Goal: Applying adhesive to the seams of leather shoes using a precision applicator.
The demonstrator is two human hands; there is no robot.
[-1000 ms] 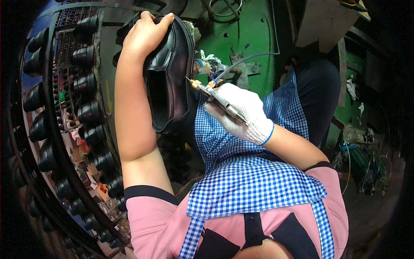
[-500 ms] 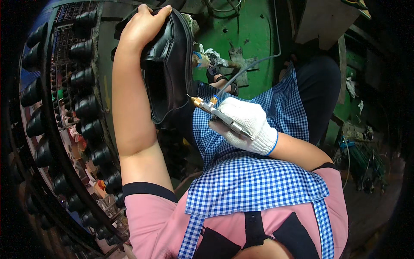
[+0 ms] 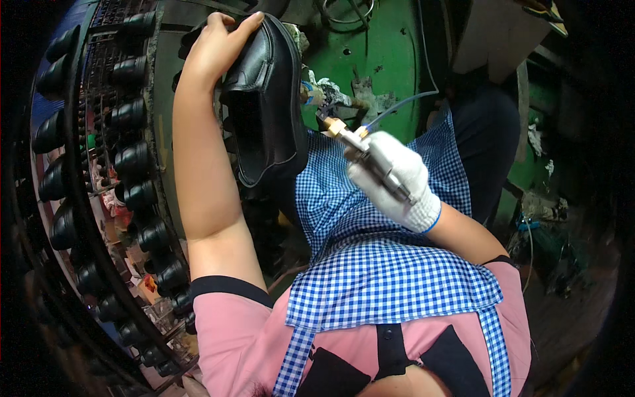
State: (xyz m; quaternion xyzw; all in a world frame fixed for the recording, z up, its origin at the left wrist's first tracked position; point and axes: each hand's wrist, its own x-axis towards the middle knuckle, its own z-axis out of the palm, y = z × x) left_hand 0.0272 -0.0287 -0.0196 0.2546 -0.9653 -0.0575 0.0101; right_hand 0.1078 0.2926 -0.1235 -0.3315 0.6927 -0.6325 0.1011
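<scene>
My bare left hand (image 3: 221, 43) is closed round the toe end of a black leather shoe (image 3: 270, 86), the fingers hidden on its far side. The shoe's opening faces up, with its heel toward me. In a white knitted glove, my right hand (image 3: 400, 172) grips a metal spray gun (image 3: 367, 153) with a brass nozzle end. A thin grey-blue hose (image 3: 397, 104) joins the gun near the nozzle. The nozzle points toward the shoe's right side and stands apart from it. The gun is slightly blurred.
On the left stands a rack (image 3: 79, 165) with several black shoes in rows. A stained machine part (image 3: 331, 92) sits beyond the shoe, above a green floor (image 3: 387, 53). A grey panel (image 3: 493, 36) rises at the far right. My knee (image 3: 493, 132) is at the right.
My right hand has moved to the right and slightly away from me, so the gun's nozzle has drawn off from the shoe's side. My left hand still holds the shoe, which has shifted slightly.
</scene>
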